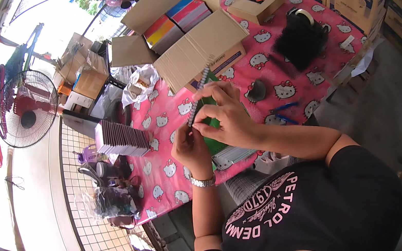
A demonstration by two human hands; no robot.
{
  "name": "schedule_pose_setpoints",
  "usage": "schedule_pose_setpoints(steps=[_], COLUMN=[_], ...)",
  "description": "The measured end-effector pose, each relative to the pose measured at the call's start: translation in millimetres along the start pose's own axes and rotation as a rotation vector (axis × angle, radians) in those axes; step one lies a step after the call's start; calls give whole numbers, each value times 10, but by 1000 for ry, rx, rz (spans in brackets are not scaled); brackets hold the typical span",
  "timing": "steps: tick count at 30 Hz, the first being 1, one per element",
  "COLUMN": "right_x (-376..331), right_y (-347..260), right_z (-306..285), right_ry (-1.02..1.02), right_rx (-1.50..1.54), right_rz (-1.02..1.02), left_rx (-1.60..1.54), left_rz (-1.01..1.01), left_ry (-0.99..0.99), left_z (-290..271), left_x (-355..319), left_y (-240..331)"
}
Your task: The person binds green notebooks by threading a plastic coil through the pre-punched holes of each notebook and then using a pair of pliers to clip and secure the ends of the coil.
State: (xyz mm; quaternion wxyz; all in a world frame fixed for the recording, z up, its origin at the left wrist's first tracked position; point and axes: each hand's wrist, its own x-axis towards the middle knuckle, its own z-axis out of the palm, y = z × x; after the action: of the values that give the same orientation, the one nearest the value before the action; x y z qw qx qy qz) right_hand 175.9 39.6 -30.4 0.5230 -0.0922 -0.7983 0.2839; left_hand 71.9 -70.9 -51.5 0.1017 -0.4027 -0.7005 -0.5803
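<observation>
Currently, left hand (190,148) and right hand (225,114) pinch the coil (192,112) at ten o'clock on the green notebook (215,145); uneven finger pressure could bend it.

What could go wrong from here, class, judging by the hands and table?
The pale spiral coil might bend or slip, as the left hand and right hand are close together at it. Its far end, near the cardboard box's flap, might snag. The right forearm could knock the blue-handled tool beside it.
</observation>
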Motion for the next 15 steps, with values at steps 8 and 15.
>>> schedule_pose_setpoints(steps=[8, 15], right_x=[158, 176], right_y=[-215, 271], right_z=[292, 393], right_ry=[19, 11], right_rx=[341, 192], right_rz=[206, 89], left_rx=[639, 189], left_rz=[599, -37], left_ry=[155, 202], left_z=[-257, -407], left_x=[217, 53], left_y=[116, -511])
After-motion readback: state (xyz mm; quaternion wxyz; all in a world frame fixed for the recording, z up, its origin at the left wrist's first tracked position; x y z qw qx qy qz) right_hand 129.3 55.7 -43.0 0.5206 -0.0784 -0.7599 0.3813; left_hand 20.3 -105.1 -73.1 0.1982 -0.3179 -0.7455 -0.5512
